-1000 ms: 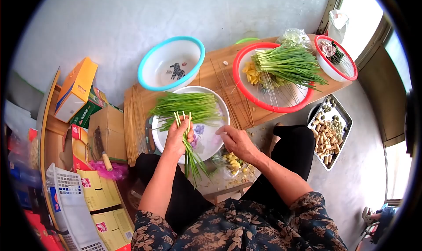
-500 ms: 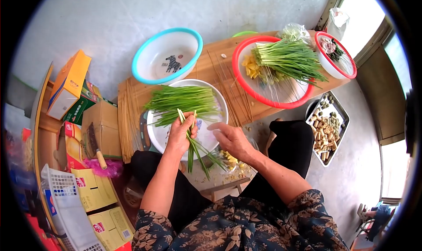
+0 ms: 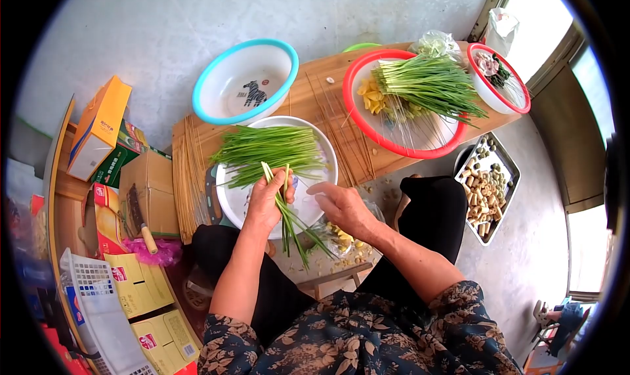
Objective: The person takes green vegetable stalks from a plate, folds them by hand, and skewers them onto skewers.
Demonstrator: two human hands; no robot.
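My left hand is closed around a small bunch of garlic chives, pale stem ends up and green tips hanging toward my lap. To its right, my right hand is closed, fingertips together and slightly blurred; whatever they pinch, if anything, I cannot make out. Behind both hands a white plate with a blue mark carries a larger pile of garlic chives. Thin bamboo skewers lie at the table's left end, and more skewers lie right of the plate.
On the wooden table stand a blue-rimmed basin, a red-rimmed basin holding chives and yellow slices, and a smaller red-rimmed bowl. A metal tray of cut pieces is at right. Boxes and a knife are at left.
The view has shifted slightly, so the table and basins sit a little higher and further left. Both hands keep nearly the same pose, the left still gripping the chives.
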